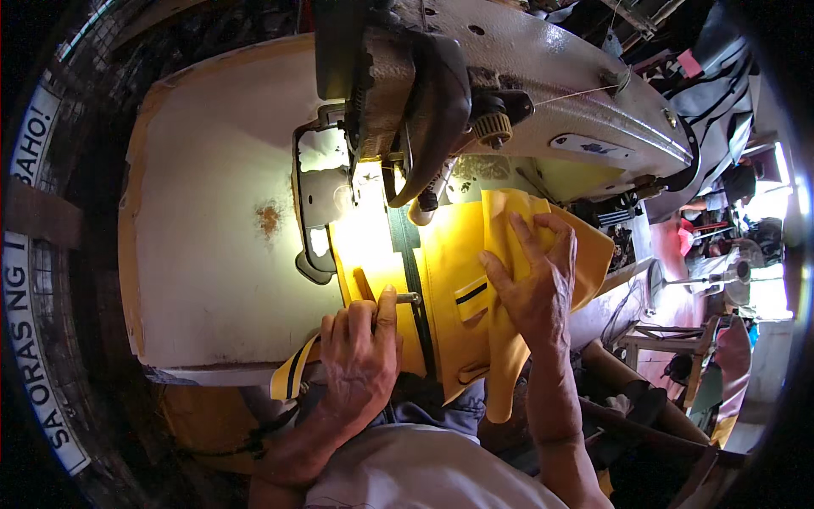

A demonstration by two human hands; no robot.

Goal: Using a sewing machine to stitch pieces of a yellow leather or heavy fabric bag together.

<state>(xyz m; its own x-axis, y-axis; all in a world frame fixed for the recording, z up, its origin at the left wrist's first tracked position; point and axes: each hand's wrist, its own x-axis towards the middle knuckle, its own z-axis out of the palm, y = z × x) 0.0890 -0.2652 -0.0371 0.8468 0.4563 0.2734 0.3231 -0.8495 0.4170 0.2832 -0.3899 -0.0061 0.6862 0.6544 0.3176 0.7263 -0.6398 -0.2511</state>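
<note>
A yellow piece of sewn material (449, 263) lies under the head of a sewing machine (432, 110). A dark, zipper-like strip (413, 280) runs down it from the needle area. My left hand (360, 352) rests on its near left part, fingers curled round a small metal-ended tool (409, 298); the rest of that tool is hidden. My right hand (543, 280) lies with spread fingers on a raised fold at the right, beside a small black-striped slot (471, 293). A yellow strap end with a black stripe (291, 373) sticks out left of my left hand.
The worn white machine table (212, 212) extends left, with a rusty stain. A bright lamp glow falls at the needle. At the right are a wooden stand (670, 343), a fan (738, 270) and draped dark material (712, 102). Lettered signs (38, 339) hang at the far left.
</note>
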